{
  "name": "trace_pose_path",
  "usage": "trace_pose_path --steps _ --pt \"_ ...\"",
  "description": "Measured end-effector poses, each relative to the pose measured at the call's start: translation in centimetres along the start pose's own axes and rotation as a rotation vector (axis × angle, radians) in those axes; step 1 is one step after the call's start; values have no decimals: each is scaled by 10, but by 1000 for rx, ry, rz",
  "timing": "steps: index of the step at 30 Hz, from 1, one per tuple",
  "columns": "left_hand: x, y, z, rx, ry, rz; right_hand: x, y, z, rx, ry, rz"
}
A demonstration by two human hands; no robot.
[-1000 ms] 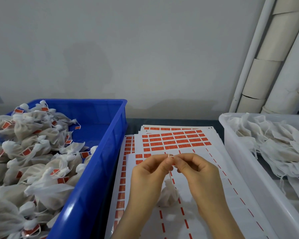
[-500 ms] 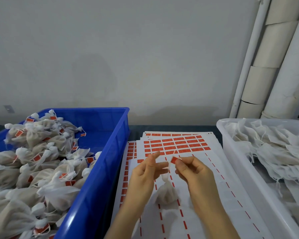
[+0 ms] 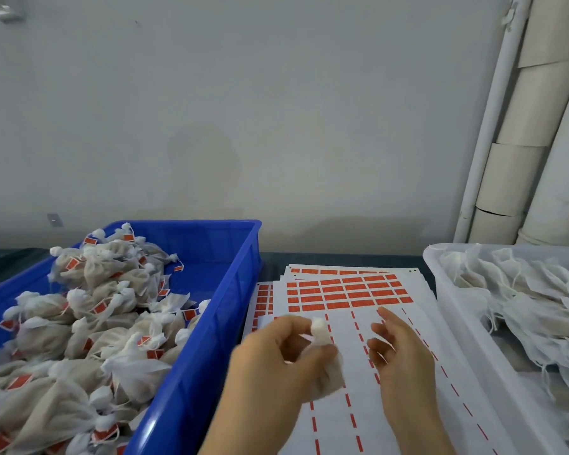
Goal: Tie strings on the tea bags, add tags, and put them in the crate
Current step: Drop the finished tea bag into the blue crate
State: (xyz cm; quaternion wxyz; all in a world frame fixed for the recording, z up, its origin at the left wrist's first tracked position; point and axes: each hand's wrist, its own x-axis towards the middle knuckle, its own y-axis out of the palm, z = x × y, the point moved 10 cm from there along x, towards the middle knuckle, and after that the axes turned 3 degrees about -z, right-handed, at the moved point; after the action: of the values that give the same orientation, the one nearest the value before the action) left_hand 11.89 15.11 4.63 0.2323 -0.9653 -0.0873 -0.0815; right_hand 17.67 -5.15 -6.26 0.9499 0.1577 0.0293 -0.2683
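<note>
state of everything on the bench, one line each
left hand: grips a tea bag, fingers curled round it
tea bag: held above the tag sheets, neck bunched, blurred
right hand: fingers relaxed, holding nothing
blue crate: partly filled
tagged tea bags: tied, piled in the blue crate
tag sheets: stacked, top one mostly stripped, orange tags left in far rows
white tub: holds flat untied bags

One blue crate (image 3: 211,323), one white tub (image 3: 440,284). Tagged tea bags (image 3: 105,284) in the crate number dozens (too heaped to count exactly). One tea bag (image 3: 321,333) outside it; two hands: left hand (image 3: 273,366), right hand (image 3: 401,359). At least three tag sheets (image 3: 349,290).
</note>
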Motion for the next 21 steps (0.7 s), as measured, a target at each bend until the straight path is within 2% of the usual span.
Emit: trace_pose_path --steps 5,9,15,19,21 --pt "-21 -68 -75 55 190 -53 6 3 -13 -68 63 -8" --pt "7 -123 -85 90 173 -140 9 5 -15 -161 11 -2" --pt "98 -174 -9 183 -56 -215 12 9 -25 -265 46 32" --pt "138 -179 65 213 -231 -216 10 14 -23 -321 54 81" --pt "148 -177 89 250 -243 -242 8 17 -21 -342 58 109"
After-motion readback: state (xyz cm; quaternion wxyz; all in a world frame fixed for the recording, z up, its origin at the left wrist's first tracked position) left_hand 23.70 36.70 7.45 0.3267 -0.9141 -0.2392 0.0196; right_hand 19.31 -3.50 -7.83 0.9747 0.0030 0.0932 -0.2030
